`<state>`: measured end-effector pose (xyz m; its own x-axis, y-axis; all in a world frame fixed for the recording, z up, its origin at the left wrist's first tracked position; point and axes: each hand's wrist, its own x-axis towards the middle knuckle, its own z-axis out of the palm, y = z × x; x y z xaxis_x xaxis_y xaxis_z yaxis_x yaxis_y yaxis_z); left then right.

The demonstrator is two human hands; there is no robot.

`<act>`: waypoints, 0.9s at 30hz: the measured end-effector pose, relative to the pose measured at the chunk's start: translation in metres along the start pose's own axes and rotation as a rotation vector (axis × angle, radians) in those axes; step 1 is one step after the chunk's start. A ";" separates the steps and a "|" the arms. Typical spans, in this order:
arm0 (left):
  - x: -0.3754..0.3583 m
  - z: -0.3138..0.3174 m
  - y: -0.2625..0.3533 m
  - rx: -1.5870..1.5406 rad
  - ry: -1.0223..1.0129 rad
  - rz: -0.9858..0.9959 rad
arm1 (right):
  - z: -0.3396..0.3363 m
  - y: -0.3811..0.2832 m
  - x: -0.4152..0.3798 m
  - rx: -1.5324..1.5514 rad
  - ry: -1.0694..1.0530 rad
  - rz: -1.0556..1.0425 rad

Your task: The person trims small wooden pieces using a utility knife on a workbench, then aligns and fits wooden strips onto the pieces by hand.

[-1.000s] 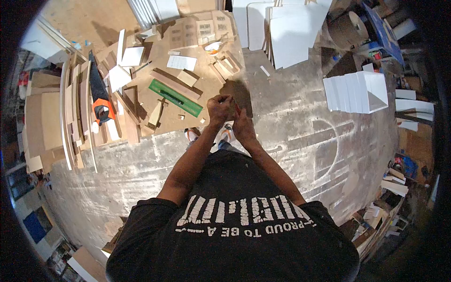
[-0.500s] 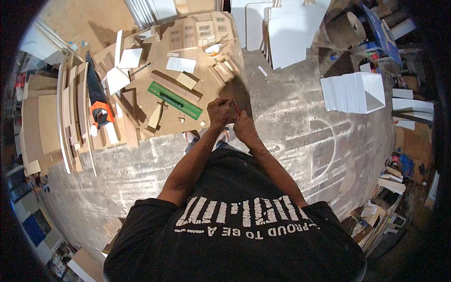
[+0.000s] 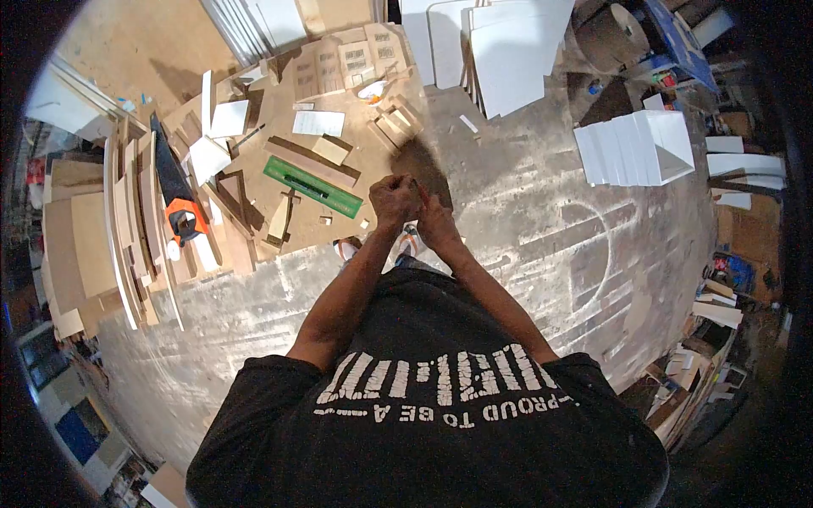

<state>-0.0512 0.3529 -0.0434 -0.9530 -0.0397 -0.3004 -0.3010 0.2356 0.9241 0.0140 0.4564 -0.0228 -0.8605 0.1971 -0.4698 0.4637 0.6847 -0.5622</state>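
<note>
My left hand is closed, fingers curled in, just above the near edge of the board-covered work surface. Pressed up against it, my right hand is closed too, around something small with a reddish edge that I cannot make out. Whatever the left fingers pinch is hidden. Nearest to the hands on the work surface lies a long green bar with a dark slot in its middle. Beyond it are a brown wooden strip, a pale wood block and a white sheet of paper.
At left, wood strips and an orange-and-black tool lie near white offcuts. A carved building panel is at the back. White panels lean beyond, with a white box-like stack on the right. My shoes are below my hands.
The view has turned slightly, so the surroundings have shifted a little. My hands stay together in nearly the same place, and the reddish edge shows less than before.
</note>
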 end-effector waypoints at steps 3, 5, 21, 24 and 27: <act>0.006 0.003 0.000 0.019 0.036 -0.002 | -0.006 0.002 -0.001 0.007 0.016 -0.207; 0.013 -0.001 -0.007 -0.035 -0.007 -0.049 | -0.026 -0.020 -0.008 -0.025 -0.038 -0.193; -0.001 -0.002 -0.004 0.070 -0.018 0.147 | -0.006 0.000 -0.007 -0.075 -0.143 -0.031; 0.002 -0.004 -0.002 0.103 0.013 0.192 | 0.000 0.001 -0.010 -0.040 -0.068 -0.066; -0.006 -0.002 -0.005 0.169 0.029 0.198 | 0.024 0.023 -0.007 -0.011 0.000 -0.117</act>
<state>-0.0437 0.3504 -0.0455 -0.9941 -0.0040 -0.1083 -0.1008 0.4006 0.9107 0.0360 0.4536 -0.0486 -0.9088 0.1154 -0.4010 0.3576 0.7107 -0.6058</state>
